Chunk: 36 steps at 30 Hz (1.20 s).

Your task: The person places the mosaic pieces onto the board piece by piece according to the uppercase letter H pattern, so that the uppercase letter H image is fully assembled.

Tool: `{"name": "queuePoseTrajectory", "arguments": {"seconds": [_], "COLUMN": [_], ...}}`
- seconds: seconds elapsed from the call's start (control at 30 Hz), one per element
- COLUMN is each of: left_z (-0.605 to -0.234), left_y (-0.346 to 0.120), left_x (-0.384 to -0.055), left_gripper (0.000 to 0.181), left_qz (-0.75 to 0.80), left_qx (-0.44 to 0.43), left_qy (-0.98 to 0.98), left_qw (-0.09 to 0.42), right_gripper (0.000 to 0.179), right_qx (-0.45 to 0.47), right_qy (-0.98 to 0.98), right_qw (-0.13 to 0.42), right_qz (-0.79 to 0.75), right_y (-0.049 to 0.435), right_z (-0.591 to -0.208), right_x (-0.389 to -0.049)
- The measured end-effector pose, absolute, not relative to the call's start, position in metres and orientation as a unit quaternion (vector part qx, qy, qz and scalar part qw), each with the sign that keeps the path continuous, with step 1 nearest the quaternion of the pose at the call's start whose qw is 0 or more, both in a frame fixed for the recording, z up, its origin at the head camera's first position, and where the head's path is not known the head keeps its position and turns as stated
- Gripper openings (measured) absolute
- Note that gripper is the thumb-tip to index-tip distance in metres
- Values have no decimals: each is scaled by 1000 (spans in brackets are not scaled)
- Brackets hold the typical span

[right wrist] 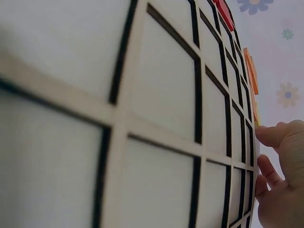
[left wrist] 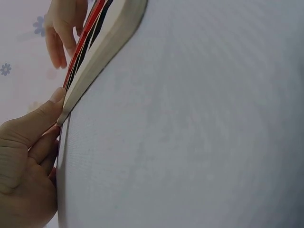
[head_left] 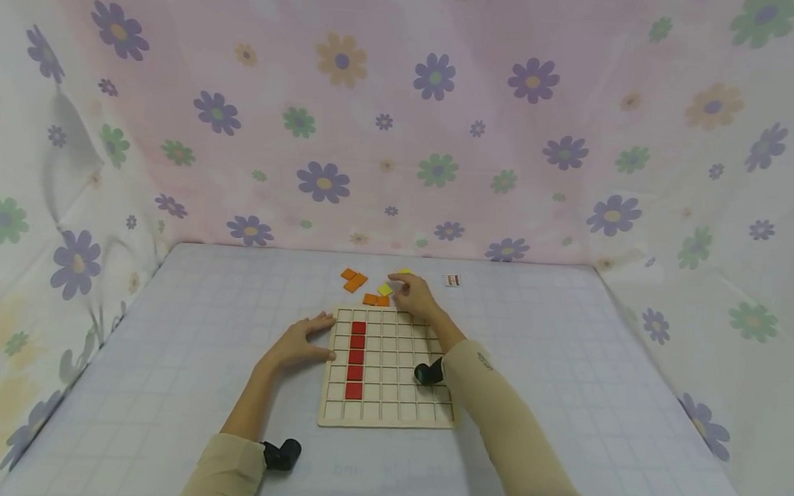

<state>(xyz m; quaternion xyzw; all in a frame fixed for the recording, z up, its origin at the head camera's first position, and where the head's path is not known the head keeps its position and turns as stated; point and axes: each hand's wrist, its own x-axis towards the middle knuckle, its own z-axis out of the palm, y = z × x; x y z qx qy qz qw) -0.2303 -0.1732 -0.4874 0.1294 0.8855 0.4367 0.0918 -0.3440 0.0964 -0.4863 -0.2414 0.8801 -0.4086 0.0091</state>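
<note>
My left hand (head_left: 297,345) rests against the left edge of a wooden grid board (head_left: 389,391), thumb and fingertips spread along the rim. In the left wrist view, its thumb (left wrist: 45,116) touches the board's edge. Several red square tiles (head_left: 356,357) fill part of the board's second column from the left. Just past the far edge, my right hand (head_left: 416,298) is among loose tiles, its index finger reaching left. One yellow tile (head_left: 384,289) lies beside its fingers; another yellow tile (head_left: 405,271) is partly hidden behind them. I see nothing held between the right fingers.
Orange tiles (head_left: 355,282) lie beyond the board's far left part, and further orange tiles (head_left: 376,300) sit by its far edge. A small printed card (head_left: 452,280) is at the back right. Flowered cloth (head_left: 389,150) hangs behind the table (head_left: 534,323) and along both sides.
</note>
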Motion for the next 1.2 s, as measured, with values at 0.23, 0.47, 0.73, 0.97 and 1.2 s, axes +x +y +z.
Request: {"name": "queuePoseTrajectory", "arguments": {"seconds": [0.23, 0.47, 0.73, 0.97, 1.2], "left_z": [-485, -487, -486, -487, -489], "left_y": [-171, -171, -172, -171, -172], "left_x": [-230, -231, -230, -230, -230], "left_gripper": [72, 73, 72, 72, 72], "left_qz": [438, 433, 437, 439, 437], "left_qx": [121, 115, 123, 121, 122], "left_qy": [886, 889, 886, 885, 887], "left_qw": [95, 98, 94, 93, 88], "right_gripper": [37, 32, 40, 36, 34], "right_qx": [-260, -259, -225, -204, -214], "right_qy": [884, 874, 890, 886, 853], "right_qw": [9, -15, -20, -14, -19], "right_qz": [-389, -411, -395, -416, -475], "right_y": [89, 90, 79, 73, 84], "right_z": [-491, -495, -495, -492, -501], "right_x": [-349, -347, -343, -341, -347]}}
